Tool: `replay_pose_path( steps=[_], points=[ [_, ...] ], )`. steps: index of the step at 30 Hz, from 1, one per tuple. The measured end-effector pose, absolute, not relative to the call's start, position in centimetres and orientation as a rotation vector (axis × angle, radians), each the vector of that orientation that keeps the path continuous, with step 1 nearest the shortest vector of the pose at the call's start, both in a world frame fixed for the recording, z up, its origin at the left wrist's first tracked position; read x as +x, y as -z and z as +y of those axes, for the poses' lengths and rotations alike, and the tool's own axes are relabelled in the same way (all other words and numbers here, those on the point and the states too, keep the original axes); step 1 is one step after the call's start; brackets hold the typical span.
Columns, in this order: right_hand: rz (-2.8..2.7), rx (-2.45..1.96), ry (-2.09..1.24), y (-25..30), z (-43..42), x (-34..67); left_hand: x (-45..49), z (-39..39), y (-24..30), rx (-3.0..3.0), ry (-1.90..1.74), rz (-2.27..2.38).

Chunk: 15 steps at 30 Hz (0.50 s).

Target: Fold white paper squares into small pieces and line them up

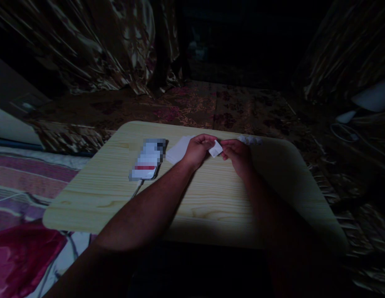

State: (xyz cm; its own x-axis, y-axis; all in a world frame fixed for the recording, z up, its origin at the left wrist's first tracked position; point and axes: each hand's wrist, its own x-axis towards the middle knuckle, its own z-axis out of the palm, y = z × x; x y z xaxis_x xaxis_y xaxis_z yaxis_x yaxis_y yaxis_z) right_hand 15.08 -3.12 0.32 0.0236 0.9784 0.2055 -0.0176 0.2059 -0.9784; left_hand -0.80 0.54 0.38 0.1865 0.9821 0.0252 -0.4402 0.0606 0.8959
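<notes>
A small folded piece of white paper (215,150) is held up between both hands above the table. My left hand (198,150) pinches its left side with thumb and fingers. On its right edge, the fingertips of my right hand (237,154) are closed. Creases show on the paper's face, but its full shape is too small to make out. A stack of white paper sheets (176,151) lies just left of my left hand and is partly covered by it. Behind my right hand sit several small white folded pieces (250,140), dimly lit.
On the left of the wooden table (211,207) lies a phone (148,159) with a charging cable (136,189). Patterned cloth (192,103) covers a surface behind the table. A bed with striped bedding (33,174) is at left, and a white lamp (372,97) at right.
</notes>
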Motion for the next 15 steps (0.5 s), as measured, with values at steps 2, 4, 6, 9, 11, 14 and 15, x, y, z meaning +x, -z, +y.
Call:
replay_pose_path(
  steps=[2,4,6,9,11,14,15],
  points=[
    [-1.284,-1.023,-1.055,-0.29,-3.16,15.05,-0.87,0.64,-0.33,0.932,-1.241,0.738],
    [-1.315,-1.008,-1.033,-0.21,-3.14,15.08,-0.89,0.67,-0.33,0.930,-1.229,0.737],
    [-1.370,-1.027,-0.989,-0.10,-3.08,15.17,-0.89,0.63,-0.35,0.935,-1.215,0.746],
    [-1.455,-1.064,-0.946,0.01,-2.99,15.34,-0.87,0.55,-0.33,0.964,-1.195,0.744],
    [-1.496,-1.062,-0.938,0.00,-2.97,15.44,-0.86,0.56,-0.26,0.984,-1.186,0.739],
    [-1.541,-1.060,-0.927,-0.17,-2.98,15.63,-0.87,0.64,-0.12,1.000,-1.174,0.759],
    [-1.553,-1.059,-0.925,-0.23,-2.98,15.73,-0.87,0.67,-0.07,1.006,-1.169,0.768]
  ],
)
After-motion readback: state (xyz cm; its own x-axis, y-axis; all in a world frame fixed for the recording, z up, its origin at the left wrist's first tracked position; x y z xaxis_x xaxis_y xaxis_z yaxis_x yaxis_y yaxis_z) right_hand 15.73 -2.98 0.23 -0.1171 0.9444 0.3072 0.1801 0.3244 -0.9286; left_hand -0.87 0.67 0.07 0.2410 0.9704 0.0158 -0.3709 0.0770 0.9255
